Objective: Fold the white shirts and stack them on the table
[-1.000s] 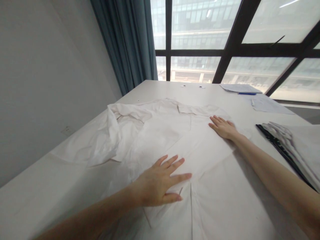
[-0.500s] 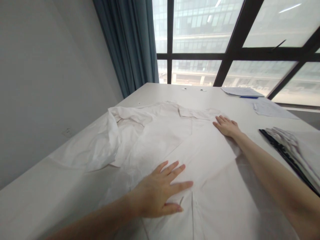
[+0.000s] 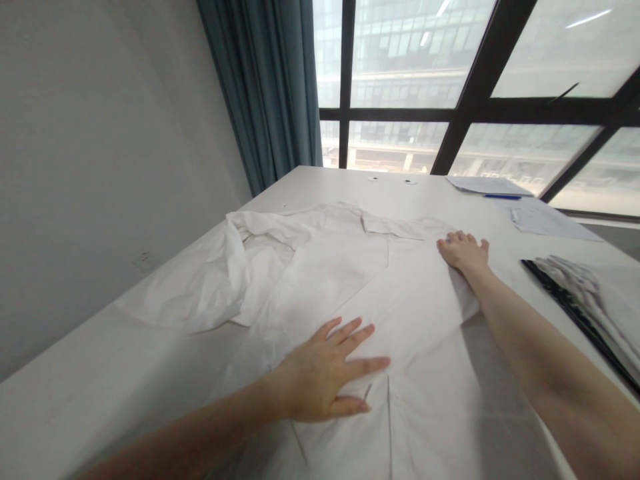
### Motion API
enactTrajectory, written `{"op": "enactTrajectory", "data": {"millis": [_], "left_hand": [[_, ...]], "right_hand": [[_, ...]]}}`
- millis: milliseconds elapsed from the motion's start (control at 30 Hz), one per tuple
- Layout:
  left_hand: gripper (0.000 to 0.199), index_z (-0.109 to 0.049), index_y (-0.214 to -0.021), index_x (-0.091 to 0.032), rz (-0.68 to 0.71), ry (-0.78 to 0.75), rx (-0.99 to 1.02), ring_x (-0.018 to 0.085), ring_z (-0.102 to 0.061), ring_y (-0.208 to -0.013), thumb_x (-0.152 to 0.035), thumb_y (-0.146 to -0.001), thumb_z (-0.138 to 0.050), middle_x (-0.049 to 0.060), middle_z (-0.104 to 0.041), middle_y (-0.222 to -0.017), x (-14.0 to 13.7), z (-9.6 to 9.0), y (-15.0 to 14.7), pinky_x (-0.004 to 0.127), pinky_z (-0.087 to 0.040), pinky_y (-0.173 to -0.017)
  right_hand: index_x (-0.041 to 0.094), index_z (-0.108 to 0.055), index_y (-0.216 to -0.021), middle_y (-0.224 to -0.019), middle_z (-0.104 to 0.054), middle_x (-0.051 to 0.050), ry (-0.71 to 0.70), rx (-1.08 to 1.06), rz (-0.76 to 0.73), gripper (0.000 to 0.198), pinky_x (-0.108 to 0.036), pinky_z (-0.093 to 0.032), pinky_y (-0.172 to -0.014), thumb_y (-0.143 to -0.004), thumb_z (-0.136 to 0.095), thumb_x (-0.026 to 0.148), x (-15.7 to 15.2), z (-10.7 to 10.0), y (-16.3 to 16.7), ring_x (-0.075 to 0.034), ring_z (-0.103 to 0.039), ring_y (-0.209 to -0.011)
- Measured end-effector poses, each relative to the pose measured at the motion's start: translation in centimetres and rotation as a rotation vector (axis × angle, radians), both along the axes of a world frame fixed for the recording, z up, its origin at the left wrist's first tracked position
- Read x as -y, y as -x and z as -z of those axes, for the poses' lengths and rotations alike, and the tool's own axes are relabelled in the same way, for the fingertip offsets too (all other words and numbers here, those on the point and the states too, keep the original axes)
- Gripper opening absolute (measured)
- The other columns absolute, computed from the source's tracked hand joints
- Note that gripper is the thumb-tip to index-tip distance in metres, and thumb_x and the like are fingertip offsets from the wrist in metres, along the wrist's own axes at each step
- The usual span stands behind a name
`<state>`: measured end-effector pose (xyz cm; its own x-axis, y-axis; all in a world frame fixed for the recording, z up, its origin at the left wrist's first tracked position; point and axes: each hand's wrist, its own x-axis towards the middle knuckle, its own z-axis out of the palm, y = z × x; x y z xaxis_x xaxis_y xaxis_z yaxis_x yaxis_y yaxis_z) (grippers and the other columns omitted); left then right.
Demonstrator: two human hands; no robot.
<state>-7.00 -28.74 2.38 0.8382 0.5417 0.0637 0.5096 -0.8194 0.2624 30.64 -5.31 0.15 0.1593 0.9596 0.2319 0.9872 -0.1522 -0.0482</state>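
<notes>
A white shirt [image 3: 320, 267] lies spread on the white table, its collar [image 3: 395, 228] toward the window and one crumpled sleeve [image 3: 200, 293] out to the left. My left hand [image 3: 325, 377] rests flat on the middle of the shirt, fingers spread and holding nothing. At the far right edge of the shirt, by the shoulder, is my right hand [image 3: 464, 250]. Its fingers are curled down on the fabric, and the fingertips are partly hidden. My right forearm covers part of the shirt's right side.
Folded clothes [image 3: 585, 293], dark and light, lie at the table's right. Papers [image 3: 555, 220] and a blue pen [image 3: 503, 197] are at the far right. A grey wall [image 3: 110, 147] borders the left side; a blue curtain [image 3: 265, 93] and window stand behind the table [image 3: 330, 187].
The fingers of my right hand have gone from stretched out to curled at the shirt's edge. My left hand stays flat on the shirt. The whole view has shifted slightly.
</notes>
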Motion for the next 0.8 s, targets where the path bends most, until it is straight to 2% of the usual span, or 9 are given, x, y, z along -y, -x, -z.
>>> {"op": "enactTrajectory", "data": {"millis": [133, 200, 333, 367, 400, 467, 533, 667, 800], "left_hand": [[0.063, -0.031, -0.151, -0.035, 0.003, -0.011, -0.004, 0.032, -0.02, -0.148, -0.063, -0.095, -0.038, 0.011, -0.024, -0.16, 0.0, 0.2, 0.0, 0.053, -0.019, -0.117], [0.062, -0.031, -0.15, -0.035, 0.006, -0.029, 0.001, 0.032, -0.021, -0.148, -0.063, -0.095, -0.038, 0.011, -0.024, -0.16, 0.0, 0.3, 0.0, 0.053, -0.019, -0.117], [0.062, -0.031, -0.151, -0.035, 0.01, -0.051, 0.009, 0.032, -0.021, -0.147, -0.062, -0.096, -0.039, 0.01, -0.024, -0.161, 0.0, 0.3, 0.0, 0.052, -0.019, -0.117], [0.062, -0.032, -0.151, -0.035, 0.012, -0.05, 0.006, 0.033, -0.022, -0.147, -0.062, -0.096, -0.039, 0.011, -0.024, -0.16, 0.0, 0.2, 0.0, 0.053, -0.019, -0.117], [0.062, -0.032, -0.15, -0.034, 0.013, -0.049, 0.0, 0.033, -0.023, -0.147, -0.062, -0.095, -0.039, 0.011, -0.025, -0.16, 0.0, 0.2, -0.1, 0.053, -0.019, -0.117], [0.062, -0.033, -0.15, -0.034, 0.013, -0.045, -0.016, 0.033, -0.024, -0.146, -0.062, -0.095, -0.04, 0.012, -0.027, -0.159, -0.1, 0.0, -0.2, 0.053, -0.02, -0.116], [0.062, -0.034, -0.15, -0.034, 0.01, -0.046, -0.026, 0.033, -0.025, -0.146, -0.062, -0.095, -0.041, 0.012, -0.028, -0.159, -0.1, -0.1, -0.2, 0.053, -0.02, -0.116], [0.062, -0.033, -0.15, -0.034, 0.006, -0.039, -0.037, 0.033, -0.025, -0.146, -0.062, -0.095, -0.04, 0.012, -0.028, -0.159, 0.0, -0.2, -0.2, 0.053, -0.021, -0.116], [0.062, -0.032, -0.15, -0.034, 0.001, -0.02, -0.075, 0.033, -0.023, -0.147, -0.062, -0.096, -0.038, 0.013, -0.026, -0.159, 0.0, -0.5, -0.3, 0.055, -0.022, -0.115]], "right_hand": [[0.005, -0.051, -0.135, -0.151, -0.039, -0.023, -0.128, 0.017, -0.125, 0.054, -0.06, -0.015, -0.114, -0.096, -0.025, 0.032, 2.3, -0.9, 2.5, -0.034, -0.032, -0.141], [0.008, -0.048, -0.138, -0.152, -0.039, -0.022, -0.151, 0.009, -0.225, 0.053, -0.059, -0.02, -0.113, -0.096, -0.027, 0.033, 4.3, -1.1, 4.5, -0.033, -0.034, -0.141], [0.024, -0.048, -0.141, -0.149, -0.047, -0.009, -0.087, -0.008, -0.563, 0.047, -0.045, -0.035, -0.111, -0.097, -0.037, 0.039, 10.2, -0.4, 8.8, -0.022, -0.042, -0.137], [0.024, -0.046, -0.143, -0.15, -0.046, -0.01, -0.053, -0.046, -0.729, 0.048, -0.049, -0.033, -0.112, -0.098, -0.037, 0.04, 11.6, -0.1, 9.4, -0.023, -0.041, -0.139], [0.026, -0.043, -0.145, -0.15, -0.046, -0.009, -0.025, -0.08, -0.821, 0.048, -0.05, -0.033, -0.112, -0.099, -0.036, 0.041, 12.8, 0.1, 9.9, -0.023, -0.04, -0.139], [0.029, -0.037, -0.149, -0.152, -0.043, -0.009, 0.022, -0.117, -0.904, 0.05, -0.054, -0.032, -0.112, -0.101, -0.035, 0.042, 14.2, 0.3, 9.7, -0.024, -0.037, -0.141], [0.031, -0.033, -0.151, -0.154, -0.04, -0.008, 0.053, -0.109, -0.854, 0.052, -0.055, -0.03, -0.113, -0.101, -0.033, 0.045, 14.1, 0.4, 8.5, -0.025, -0.035, -0.142], [0.032, -0.032, -0.152, -0.157, -0.034, -0.004, 0.115, -0.046, -0.637, 0.057, -0.055, -0.026, -0.115, -0.099, -0.027, 0.054, 11.8, 0.5, 4.4, -0.025, -0.029, -0.145], [0.028, -0.031, -0.153, -0.159, -0.03, -0.002, 0.167, -0.007, -0.413, 0.06, -0.053, -0.025, -0.116, -0.099, -0.025, 0.053, 9.7, 0.6, 0.6, -0.024, -0.027, -0.146]]}}
